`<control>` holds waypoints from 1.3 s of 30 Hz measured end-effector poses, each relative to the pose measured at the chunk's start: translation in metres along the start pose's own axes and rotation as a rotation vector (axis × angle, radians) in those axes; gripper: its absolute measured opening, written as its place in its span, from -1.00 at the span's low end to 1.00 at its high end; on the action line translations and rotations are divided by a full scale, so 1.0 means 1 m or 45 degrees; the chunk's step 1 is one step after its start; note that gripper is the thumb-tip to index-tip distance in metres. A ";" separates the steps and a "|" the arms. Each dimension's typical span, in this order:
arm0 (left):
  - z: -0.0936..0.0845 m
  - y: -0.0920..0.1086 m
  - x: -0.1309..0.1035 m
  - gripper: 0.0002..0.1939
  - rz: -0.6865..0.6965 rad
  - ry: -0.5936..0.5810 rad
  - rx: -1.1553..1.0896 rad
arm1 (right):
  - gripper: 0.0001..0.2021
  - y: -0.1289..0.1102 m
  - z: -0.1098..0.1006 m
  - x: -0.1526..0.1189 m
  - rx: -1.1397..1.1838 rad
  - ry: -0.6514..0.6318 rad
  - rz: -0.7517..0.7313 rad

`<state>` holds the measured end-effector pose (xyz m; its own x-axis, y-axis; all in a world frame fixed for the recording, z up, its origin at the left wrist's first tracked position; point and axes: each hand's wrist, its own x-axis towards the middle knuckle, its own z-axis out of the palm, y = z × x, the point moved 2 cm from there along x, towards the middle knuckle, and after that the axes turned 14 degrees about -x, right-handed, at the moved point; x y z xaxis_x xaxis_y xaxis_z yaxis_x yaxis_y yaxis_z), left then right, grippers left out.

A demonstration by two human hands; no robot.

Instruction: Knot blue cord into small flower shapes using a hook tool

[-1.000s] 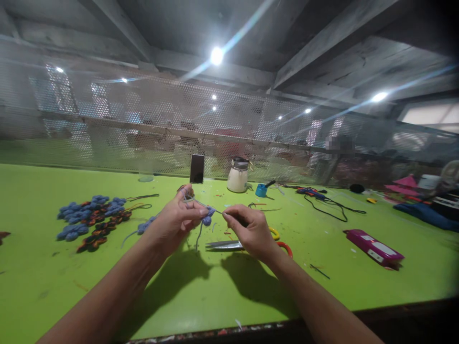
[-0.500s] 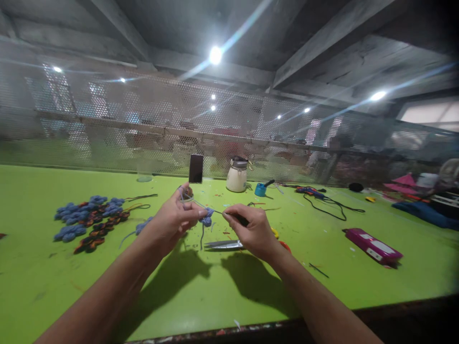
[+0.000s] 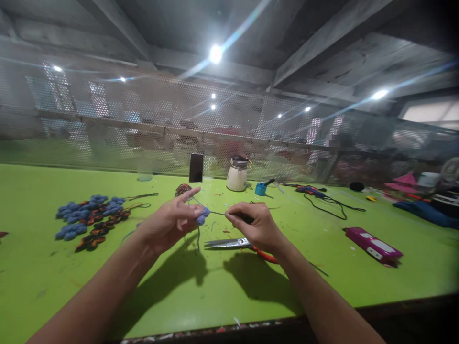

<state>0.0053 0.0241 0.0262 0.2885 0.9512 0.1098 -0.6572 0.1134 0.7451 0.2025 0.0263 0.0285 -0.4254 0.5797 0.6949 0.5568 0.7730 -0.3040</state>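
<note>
My left hand [image 3: 176, 217] pinches a small blue crochet piece [image 3: 202, 217] between thumb and fingers, its index finger stretched out with blue yarn running over it. A loose yarn tail hangs below the piece. My right hand [image 3: 253, 222] is closed around a crochet hook [image 3: 218, 213], whose thin shaft reaches left into the blue stitches. Under the right hand lie scissors [image 3: 229, 243] with orange handles, blades pointing left. Behind the left hand sits a ball of dark multicoloured yarn [image 3: 182, 189], partly hidden.
Blue and dark orange crocheted flowers [image 3: 89, 217] lie at left. At the back stand a phone [image 3: 196, 168], a white jar [image 3: 236, 177] and a blue pot [image 3: 260, 189]. A corded tool [image 3: 311, 191] and a magenta box [image 3: 373, 246] are on the right. A perforated screen [image 3: 161, 129] borders the green table.
My left hand has moved slightly left and down, its index finger now pointing more to the right. The crochet piece shifted with it. More of the scissors and yarn ball shows.
</note>
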 end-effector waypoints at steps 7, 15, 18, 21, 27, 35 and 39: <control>0.000 -0.001 -0.002 -0.28 -0.152 -0.083 -0.055 | -0.87 -0.002 -0.005 0.000 0.066 -0.032 -0.060; 0.001 -0.001 -0.001 -0.25 -0.236 -0.194 -0.066 | -0.87 0.000 -0.006 0.000 0.189 -0.072 -0.044; 0.001 -0.001 -0.001 -0.19 -0.227 -0.222 -0.032 | -0.87 0.006 -0.002 -0.001 0.362 -0.117 0.033; 0.002 -0.001 -0.001 -0.15 -0.188 -0.264 0.015 | -0.85 0.010 0.005 -0.001 0.538 -0.173 0.155; 0.004 -0.002 -0.001 -0.20 -0.072 -0.278 0.133 | -0.82 0.010 0.014 0.000 0.803 -0.219 0.375; 0.008 -0.002 -0.002 -0.20 -0.006 -0.146 0.074 | -0.84 0.007 0.010 0.001 0.736 -0.175 0.385; 0.010 -0.003 -0.002 -0.12 0.026 -0.123 0.111 | -0.84 0.007 0.010 0.002 0.704 -0.176 0.360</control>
<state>0.0136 0.0187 0.0303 0.3439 0.9206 0.1851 -0.6021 0.0649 0.7958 0.1987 0.0353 0.0209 -0.4245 0.7804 0.4591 0.2262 0.5823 -0.7809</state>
